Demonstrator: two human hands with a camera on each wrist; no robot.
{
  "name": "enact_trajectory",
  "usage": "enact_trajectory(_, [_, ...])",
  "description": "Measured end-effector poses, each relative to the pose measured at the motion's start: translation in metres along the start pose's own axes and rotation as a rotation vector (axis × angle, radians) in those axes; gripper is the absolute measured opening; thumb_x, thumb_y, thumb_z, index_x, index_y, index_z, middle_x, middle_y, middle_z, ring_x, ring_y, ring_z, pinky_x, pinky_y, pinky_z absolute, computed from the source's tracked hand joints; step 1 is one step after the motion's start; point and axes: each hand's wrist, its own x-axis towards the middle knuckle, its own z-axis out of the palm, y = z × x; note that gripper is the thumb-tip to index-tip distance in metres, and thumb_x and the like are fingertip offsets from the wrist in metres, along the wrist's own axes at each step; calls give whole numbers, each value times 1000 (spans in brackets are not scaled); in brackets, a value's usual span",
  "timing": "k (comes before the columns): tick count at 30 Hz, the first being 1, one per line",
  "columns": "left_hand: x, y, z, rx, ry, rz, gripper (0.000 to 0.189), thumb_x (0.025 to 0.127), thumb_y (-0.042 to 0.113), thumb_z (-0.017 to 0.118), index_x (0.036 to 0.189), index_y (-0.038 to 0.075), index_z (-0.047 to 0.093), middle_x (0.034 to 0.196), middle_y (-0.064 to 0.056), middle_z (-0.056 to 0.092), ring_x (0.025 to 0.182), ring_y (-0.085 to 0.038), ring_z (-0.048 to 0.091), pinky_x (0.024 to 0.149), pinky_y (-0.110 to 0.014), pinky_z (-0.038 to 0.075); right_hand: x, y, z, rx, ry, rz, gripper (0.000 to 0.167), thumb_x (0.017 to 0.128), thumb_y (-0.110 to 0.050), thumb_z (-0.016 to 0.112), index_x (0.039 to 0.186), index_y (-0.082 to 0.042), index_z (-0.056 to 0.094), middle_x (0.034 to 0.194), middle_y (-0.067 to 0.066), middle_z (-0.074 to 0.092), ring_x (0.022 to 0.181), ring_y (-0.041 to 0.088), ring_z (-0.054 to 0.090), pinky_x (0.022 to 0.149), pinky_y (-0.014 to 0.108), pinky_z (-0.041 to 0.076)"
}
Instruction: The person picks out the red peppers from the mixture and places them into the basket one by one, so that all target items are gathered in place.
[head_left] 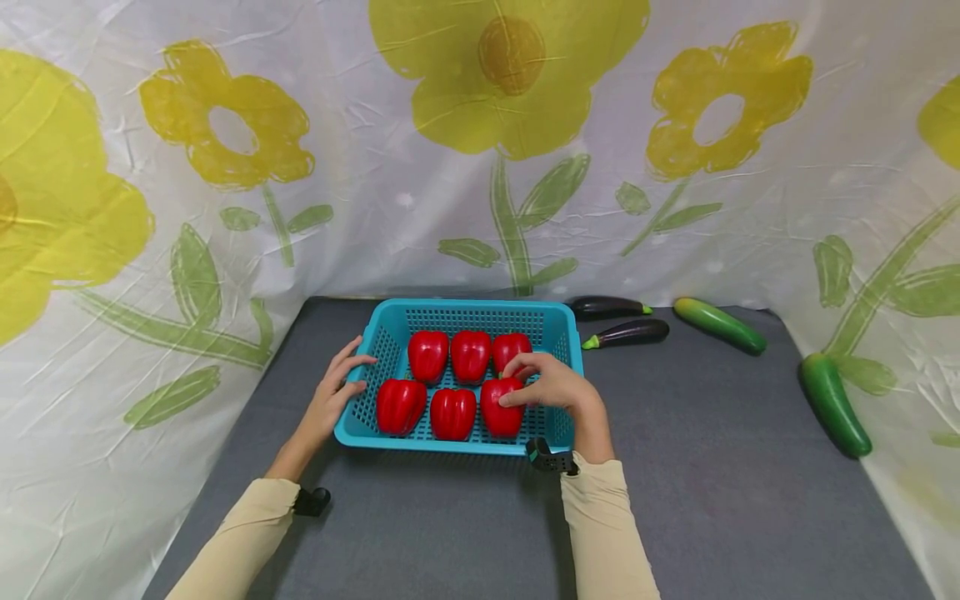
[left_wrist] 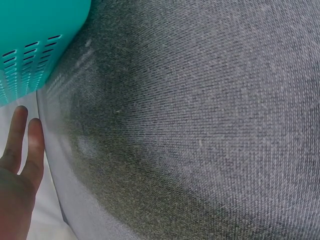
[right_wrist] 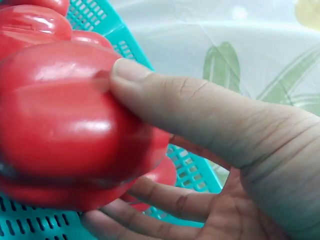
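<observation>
A blue plastic basket [head_left: 457,444] holds several red bell peppers, set in two rows. My right hand [head_left: 553,385] grips the front-right bell pepper [head_left: 497,417] at its top end. In the right wrist view the thumb [right_wrist: 132,80] presses one side of that red bell pepper [right_wrist: 60,120], and the other fingers reach beneath it. At the basket's left side, my left hand [head_left: 330,396] rests on the rim with its fingers extended. The left wrist view shows two straight fingers [left_wrist: 33,150] close to the basket's wall [left_wrist: 40,30].
Two dark eggplants [head_left: 626,333] lie just right of the basket's back corner. Farther right is a yellow-green cucumber-like vegetable [head_left: 720,325], and another green one [head_left: 834,406] lies at the table's right edge. A flowered cloth [head_left: 360,208] hangs behind the grey table [head_left: 712,500].
</observation>
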Motion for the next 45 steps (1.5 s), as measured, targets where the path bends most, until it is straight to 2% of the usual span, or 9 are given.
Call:
enact_trajectory(5, [0,-1,1,-2,2,11,35,101,0,48,134,2,59,164,-13,24,143,-35,25,95,-28,37,1,-1,1,-16,-16,29,32,84,-12,83,109,-3,65,113,14,61,108,36,55,76,41,57])
enact_trajectory(9, [1,-1,1,-10,2,18,35,101,-1,48,134,1,59,164,-13,23,143,-35,25,95,-27,37,1,-1,0,-11,-20,36,34,84,-12,83,110,-2,65,114,15,60,110,36,54,78,45,56])
enact_trajectory(13, [1,-2,2,-13,1,21,35,101,-2,48,135,1,59,164,-14,23,144,-34,24,95,-25,36,-1,-3,-2,5,-27,40,43,86,-16,82,121,0,62,126,20,57,119,40,50,83,50,55])
enact_trajectory(18, [1,-1,3,-19,-2,24,35,101,-2,48,135,1,59,164,-14,23,144,-34,24,96,-25,36,-7,-9,-8,-32,-17,-6,57,87,-20,80,135,0,57,140,24,48,130,43,41,86,47,54])
enact_trajectory(28, [1,-2,5,-31,0,15,35,102,-2,48,135,2,59,164,-14,23,144,-34,23,98,-23,35,-17,-14,-22,-25,-36,-89,72,87,-20,79,146,2,45,145,27,43,133,47,38,89,47,52])
enact_trajectory(37, [3,2,1,-6,-11,38,34,101,-3,48,134,-2,58,164,-15,24,143,-35,25,95,-22,39,-24,-15,-34,3,-29,-109,71,89,-20,79,149,-5,44,149,26,40,133,45,41,92,48,51])
enact_trajectory(40, [3,4,-4,38,-38,40,36,100,-4,52,136,-2,56,163,-17,24,141,-38,30,97,-29,42,-29,-16,-39,20,-22,-124,70,89,-19,80,149,-8,45,150,24,40,133,43,43,94,48,50])
enact_trajectory(42, [4,8,-8,57,-63,35,40,99,-4,56,140,-2,54,163,-19,24,135,-42,41,96,-41,47,-34,-17,-44,25,-12,-145,69,89,-18,80,148,-11,46,150,21,42,134,42,43,95,48,50])
enact_trajectory(45, [5,16,-16,81,-84,23,47,99,-2,58,145,-1,49,163,-19,23,122,-49,53,90,-60,48,-43,-18,-54,46,2,-187,70,89,-15,81,149,-12,46,150,17,43,134,41,44,95,49,49])
